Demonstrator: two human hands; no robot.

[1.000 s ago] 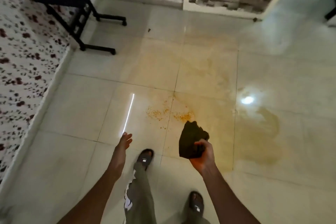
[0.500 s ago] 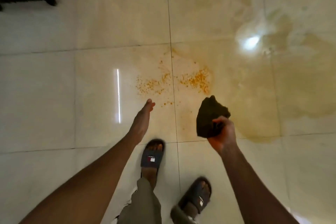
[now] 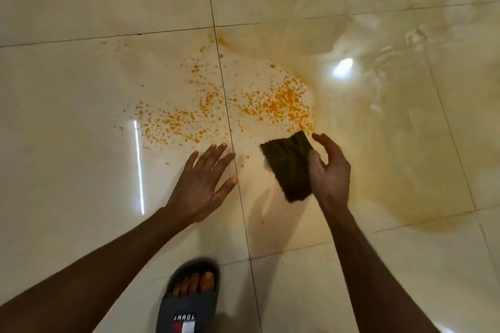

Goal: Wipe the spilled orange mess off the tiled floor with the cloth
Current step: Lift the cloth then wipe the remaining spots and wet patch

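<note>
Orange specks and crumbs point(image 3: 276, 104) lie scattered over two cream floor tiles, on both sides of a grout line, thickest on the right. A dark cloth point(image 3: 289, 167) hangs just above the floor at the near edge of the mess, pinched in my right hand point(image 3: 328, 173) by thumb and fingers. My left hand point(image 3: 203, 184) is spread flat, fingers apart, close over the tile left of the cloth, its fingertips near the closest specks. It holds nothing.
A wide yellowish wet stain point(image 3: 392, 143) spreads over the glossy tiles to the right and behind the mess. My foot in a dark slide sandal point(image 3: 189, 297) stands at the bottom centre. Light glare point(image 3: 342, 67) reflects off the floor.
The view has dropped much closer to the floor. Both hands have come down towards the tile; the left hand has spread open, and the cloth has unfolded from a bunch into a flatter sheet.
</note>
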